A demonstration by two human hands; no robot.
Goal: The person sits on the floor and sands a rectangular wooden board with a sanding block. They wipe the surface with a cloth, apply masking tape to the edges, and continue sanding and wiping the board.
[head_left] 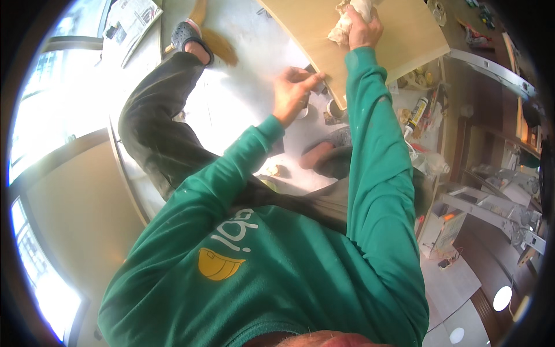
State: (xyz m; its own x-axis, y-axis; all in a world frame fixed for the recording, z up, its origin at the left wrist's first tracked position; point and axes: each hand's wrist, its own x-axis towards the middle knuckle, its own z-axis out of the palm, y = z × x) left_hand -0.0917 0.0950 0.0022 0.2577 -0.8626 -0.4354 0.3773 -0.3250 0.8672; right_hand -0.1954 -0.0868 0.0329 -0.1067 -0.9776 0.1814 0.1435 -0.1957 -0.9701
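Note:
My right hand (365, 30) is closed around a crumpled cream cloth (346, 26) and presses it on the face of a pale wooden board (399, 43). The board lies across the top of the head view, tilted, and its far part runs out of the picture. My left hand (293, 92) is at the board's left edge, its fingers curled and thumb and fingertip pinching the rim. Part of that grip is too small to make out. Below the board's near corner stands a small dark-rimmed can (335, 109), partly hidden by the board.
A caulk tube (416, 115) and a clear plastic bag (430, 161) lie to the right, beside metal ladder parts (491, 214). A straw broom (219, 43) lies by my left shoe (188, 36) on the pale floor. Newspaper (130, 29) is at the upper left.

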